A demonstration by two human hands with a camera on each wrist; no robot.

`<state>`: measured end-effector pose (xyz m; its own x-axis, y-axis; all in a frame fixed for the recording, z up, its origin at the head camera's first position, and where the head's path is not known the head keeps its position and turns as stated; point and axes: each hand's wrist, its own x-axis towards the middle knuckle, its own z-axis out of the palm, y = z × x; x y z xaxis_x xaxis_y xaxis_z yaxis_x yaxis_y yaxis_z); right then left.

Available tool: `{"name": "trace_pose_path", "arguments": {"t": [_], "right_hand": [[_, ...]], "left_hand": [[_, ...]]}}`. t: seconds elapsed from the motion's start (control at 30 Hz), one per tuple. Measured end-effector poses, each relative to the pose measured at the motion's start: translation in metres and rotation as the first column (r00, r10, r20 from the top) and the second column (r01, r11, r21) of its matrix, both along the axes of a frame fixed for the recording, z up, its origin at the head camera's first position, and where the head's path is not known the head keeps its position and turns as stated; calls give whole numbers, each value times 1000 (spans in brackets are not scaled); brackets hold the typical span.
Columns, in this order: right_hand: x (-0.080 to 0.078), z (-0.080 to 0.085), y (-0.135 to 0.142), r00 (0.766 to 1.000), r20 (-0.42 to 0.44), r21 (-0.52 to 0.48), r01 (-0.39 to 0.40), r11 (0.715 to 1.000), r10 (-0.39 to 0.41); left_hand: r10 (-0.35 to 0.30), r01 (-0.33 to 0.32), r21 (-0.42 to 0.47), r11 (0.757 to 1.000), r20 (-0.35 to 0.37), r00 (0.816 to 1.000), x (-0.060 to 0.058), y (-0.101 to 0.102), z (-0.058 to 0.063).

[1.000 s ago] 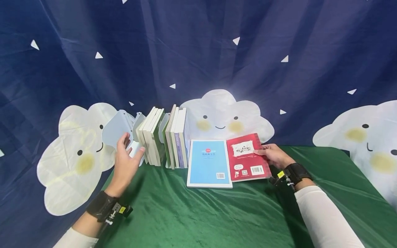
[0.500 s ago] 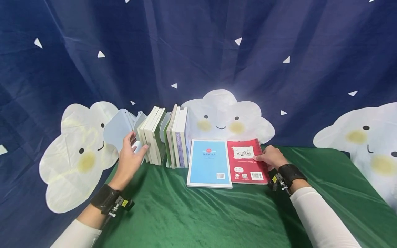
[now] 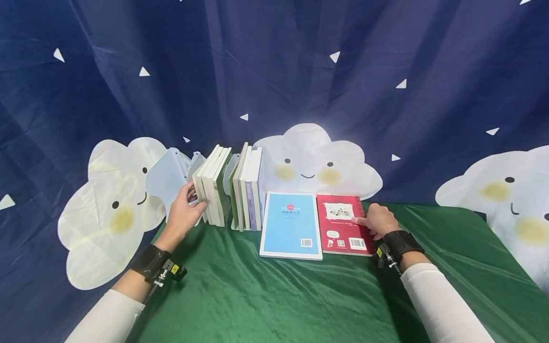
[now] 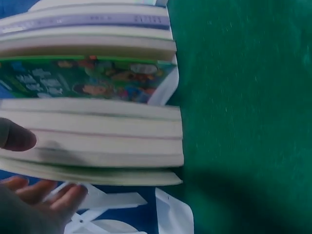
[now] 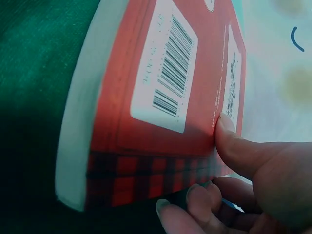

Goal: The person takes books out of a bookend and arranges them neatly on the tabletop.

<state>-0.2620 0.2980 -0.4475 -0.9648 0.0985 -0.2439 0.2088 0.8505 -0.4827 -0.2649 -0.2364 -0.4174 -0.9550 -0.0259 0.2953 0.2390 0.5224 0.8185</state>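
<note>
In the head view, my left hand (image 3: 185, 213) is at the left end of a row of upright books (image 3: 211, 190). Its thumb (image 4: 18, 136) rests over their page edges, and its fingers (image 4: 70, 197) reach along the outer side of the end book, loosely bent. My right hand (image 3: 379, 220) holds a red book (image 3: 339, 224) by its right side, thumb on the cover and fingers bent at the checked spine edge; the fingers' ends beneath are partly hidden. The red book lies flat on the green cloth beside a blue book (image 3: 290, 233), back cover up.
Pale blue metal bookends (image 3: 165, 176) stand left of the row, and another bookend (image 3: 229, 174) separates its two groups of books. Behind hangs a dark blue curtain (image 3: 300, 71) with smiling clouds. Green cloth (image 3: 266, 300) covers the table.
My left hand has moved right, up to the end books. The red book, earlier tilted with its right side raised, now lies flat and straighter beside the blue one, my right hand still on it.
</note>
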Motion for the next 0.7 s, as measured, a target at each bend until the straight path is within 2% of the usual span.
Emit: {"name": "trace_pose_path", "arguments": {"t": [0.27,0.53,0.7], "right_hand": [[-1,-2,4,999,40,-16,11,1000,-10],[-1,-5,1,998,60,-6,23,1000,-23],[0,-6,0,998,61,3,18,1000,-18]], "left_hand": [[-110,113,-39,993,60,992,-14,-6,0],[-226,219,68,973,120,967,-24,-7,-5],[-239,232,69,970,126,963,-30,-6,-10]]}}
